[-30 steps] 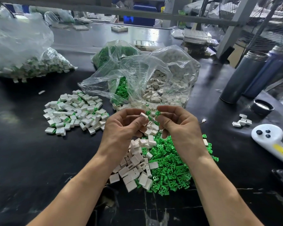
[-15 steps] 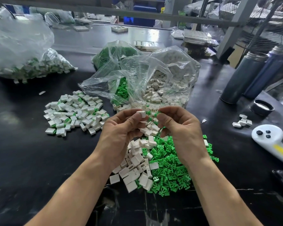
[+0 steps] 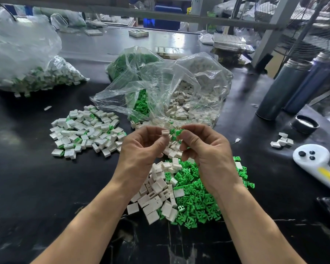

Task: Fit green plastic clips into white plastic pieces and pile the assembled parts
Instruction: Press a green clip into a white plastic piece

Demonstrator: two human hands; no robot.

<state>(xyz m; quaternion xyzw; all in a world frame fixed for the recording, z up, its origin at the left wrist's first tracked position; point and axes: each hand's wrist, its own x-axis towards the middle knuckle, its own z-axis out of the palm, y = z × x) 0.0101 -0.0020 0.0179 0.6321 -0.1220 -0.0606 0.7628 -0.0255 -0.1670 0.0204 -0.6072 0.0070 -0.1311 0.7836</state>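
A black worktable (image 3: pixel 27 178) carries everything. On its far left lies a big clear plastic bag (image 3: pixel 23 54), and its low end is filled with assembled white-and-green parts (image 3: pixel 46 80). In the middle stands an open clear bag (image 3: pixel 179 88); white plastic pieces (image 3: pixel 187 103) lie in its right part and green clips (image 3: pixel 141 103) in its left part. Behind it is another bag with green clips (image 3: pixel 133 61). At the right edge two dark metal bottles (image 3: pixel 286 88) stand side by side, with a round black lid (image 3: pixel 305 124) just beside them on the table. A white handheld controller (image 3: pixel 312 159) with black buttons lies nearer to the person.

Left of centre is the pile of assembled parts (image 3: pixel 86 130), well apart from the loose stock. Under the hands lie a heap of loose white pieces (image 3: pixel 156 195) and, touching it on the right, a heap of loose green clips (image 3: pixel 198 202). A few white pieces (image 3: pixel 282 141) lie alone near the lid.

The left hand (image 3: pixel 143 149) pinches one white piece (image 3: pixel 165 132) between thumb and fingertips. The right hand (image 3: pixel 206 149) pinches one green clip (image 3: pixel 177 132) with curled fingers. The clip and the piece are just beside each other, above the heaps; I cannot tell if they touch.
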